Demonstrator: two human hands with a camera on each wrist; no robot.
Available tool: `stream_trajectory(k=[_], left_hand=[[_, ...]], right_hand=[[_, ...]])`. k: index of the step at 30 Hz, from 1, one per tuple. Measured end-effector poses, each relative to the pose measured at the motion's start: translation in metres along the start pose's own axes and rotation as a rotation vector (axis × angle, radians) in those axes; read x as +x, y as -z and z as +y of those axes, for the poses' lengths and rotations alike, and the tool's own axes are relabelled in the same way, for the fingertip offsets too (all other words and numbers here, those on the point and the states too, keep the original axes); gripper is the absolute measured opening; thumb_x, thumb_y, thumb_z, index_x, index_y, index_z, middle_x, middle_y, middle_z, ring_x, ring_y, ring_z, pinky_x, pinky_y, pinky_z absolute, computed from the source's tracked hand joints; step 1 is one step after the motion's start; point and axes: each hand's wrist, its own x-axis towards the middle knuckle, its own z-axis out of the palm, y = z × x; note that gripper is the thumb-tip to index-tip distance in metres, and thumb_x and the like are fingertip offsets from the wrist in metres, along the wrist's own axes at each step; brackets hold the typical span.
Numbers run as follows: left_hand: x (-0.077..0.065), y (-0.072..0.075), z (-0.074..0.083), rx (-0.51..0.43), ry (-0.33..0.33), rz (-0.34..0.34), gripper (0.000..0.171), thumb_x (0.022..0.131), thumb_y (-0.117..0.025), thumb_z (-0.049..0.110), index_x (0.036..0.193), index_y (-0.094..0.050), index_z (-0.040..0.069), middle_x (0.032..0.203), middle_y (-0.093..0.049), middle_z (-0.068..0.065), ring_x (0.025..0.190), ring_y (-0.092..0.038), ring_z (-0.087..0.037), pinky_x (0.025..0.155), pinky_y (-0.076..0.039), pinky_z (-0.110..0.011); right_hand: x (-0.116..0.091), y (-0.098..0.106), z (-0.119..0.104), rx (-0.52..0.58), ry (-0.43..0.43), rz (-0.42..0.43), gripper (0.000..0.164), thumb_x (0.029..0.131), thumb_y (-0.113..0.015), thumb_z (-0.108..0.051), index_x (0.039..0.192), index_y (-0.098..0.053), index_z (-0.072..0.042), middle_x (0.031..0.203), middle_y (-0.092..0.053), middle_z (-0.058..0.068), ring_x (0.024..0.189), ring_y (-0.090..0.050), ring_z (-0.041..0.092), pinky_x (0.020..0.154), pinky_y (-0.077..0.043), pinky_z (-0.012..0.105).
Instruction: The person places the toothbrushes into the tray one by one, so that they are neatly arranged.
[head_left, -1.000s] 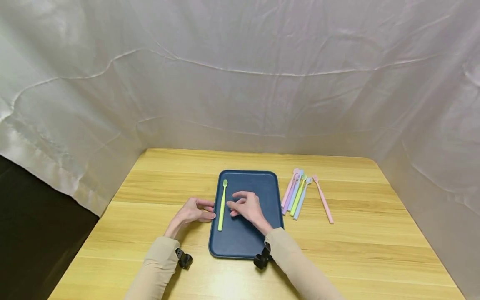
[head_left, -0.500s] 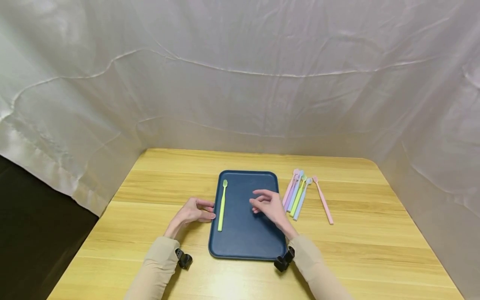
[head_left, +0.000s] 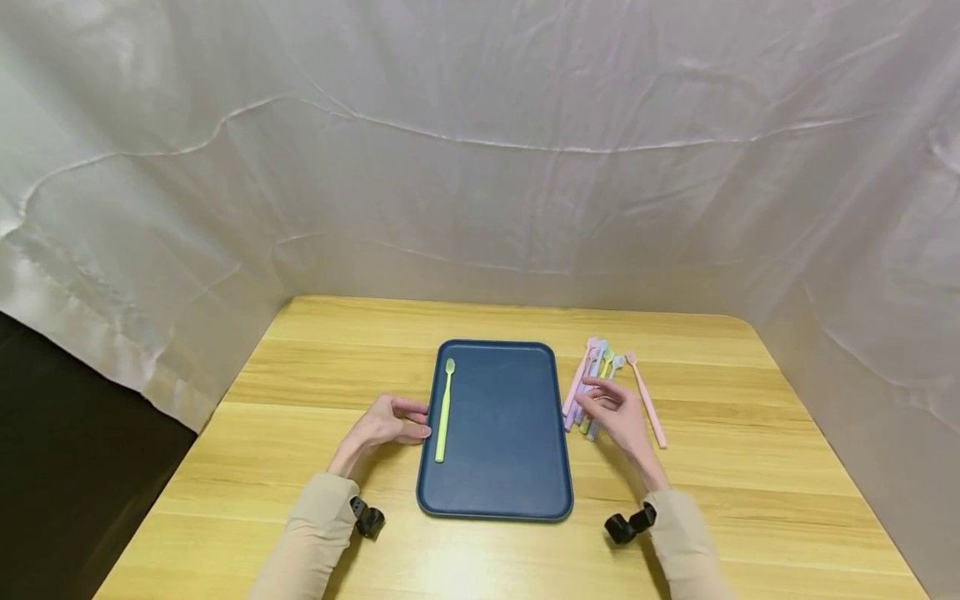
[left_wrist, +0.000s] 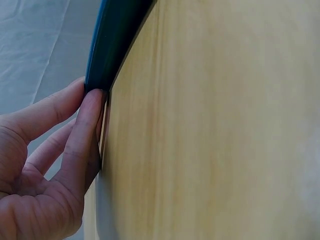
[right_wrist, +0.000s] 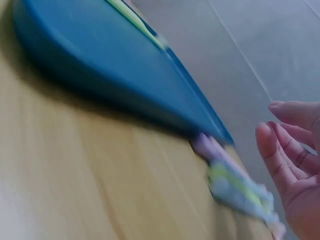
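Note:
A dark blue tray (head_left: 506, 442) lies on the table, with one yellow-green toothbrush (head_left: 443, 417) lengthwise along its left side. My left hand (head_left: 386, 423) rests its fingertips against the tray's left edge; the left wrist view shows the thumb and a finger touching the outer wall (left_wrist: 107, 55). Over a bunch of pastel toothbrushes (head_left: 576, 387) just right of the tray hovers my right hand (head_left: 621, 417). Its fingers are loosely bent with a gap to the thumb and hold nothing. It partly covers the bunch. The right wrist view has the toothbrushes (right_wrist: 235, 185) blurred, apart from the hand (right_wrist: 300, 155).
One pink toothbrush (head_left: 649, 406) lies by itself right of the bunch. The wooden table (head_left: 750, 500) extends around the tray. Pale cloth (head_left: 525, 208) hangs behind and at the sides. A black camera (head_left: 628, 525) sits on the right wrist.
My right hand has moved right, from above the tray beside the yellow-green toothbrush to over the bunch of toothbrushes. The left hand and tray stay in place.

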Motion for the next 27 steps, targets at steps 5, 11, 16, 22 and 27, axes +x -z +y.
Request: stream_trajectory(k=[5,11,16,22,27], left_hand=[[0.001,0.001,-0.001,-0.005,-0.01,-0.011,0.053,0.083,-0.074,-0.008,0.131,-0.055,-0.018,0.105,-0.069,-0.023,0.079,-0.072,-0.014,0.082,-0.067,-0.033],[0.001,0.001,-0.002,-0.007,-0.021,-0.02,0.054,0.083,-0.074,-0.008,0.131,-0.054,-0.019,0.104,-0.068,-0.023,0.079,-0.072,-0.014,0.082,-0.067,-0.033],[0.001,0.001,-0.001,-0.007,-0.022,-0.015,0.053,0.083,-0.074,-0.007,0.131,-0.054,-0.019,0.104,-0.069,-0.023,0.079,-0.072,-0.015,0.083,-0.067,-0.034],[0.001,0.001,0.0,-0.008,-0.012,-0.017,0.053,0.083,-0.074,-0.007,0.131,-0.055,-0.018,0.102,-0.069,-0.02,0.078,-0.072,-0.014,0.083,-0.067,-0.034],[0.001,0.002,-0.001,-0.007,-0.008,-0.012,0.054,0.082,-0.075,-0.007,0.131,-0.055,-0.018,0.101,-0.07,-0.018,0.078,-0.072,-0.014,0.083,-0.067,-0.034]], right_hand=[[-0.004,0.03,0.006,0.017,-0.039,0.094,0.046,0.09,-0.073,-0.003,0.129,-0.055,0.015,0.081,-0.07,-0.013,0.063,-0.066,0.006,0.055,-0.06,0.02],[-0.007,0.054,0.014,0.078,-0.056,0.254,0.031,0.088,-0.075,-0.002,0.118,-0.067,0.003,0.078,-0.071,-0.013,0.065,-0.066,0.0,0.058,-0.059,0.014],[-0.004,0.067,0.021,0.029,-0.077,0.412,0.028,0.086,-0.076,0.0,0.113,-0.07,0.005,0.076,-0.07,-0.014,0.068,-0.063,-0.002,0.059,-0.055,0.007],[-0.003,0.077,0.03,-0.073,-0.098,0.5,0.029,0.085,-0.077,-0.003,0.112,-0.071,0.004,0.074,-0.067,-0.021,0.067,-0.06,-0.004,0.055,-0.051,0.006],[-0.001,0.08,0.035,-0.174,-0.105,0.471,0.035,0.087,-0.076,-0.005,0.118,-0.068,0.008,0.073,-0.063,-0.025,0.066,-0.058,-0.007,0.056,-0.051,0.005]])
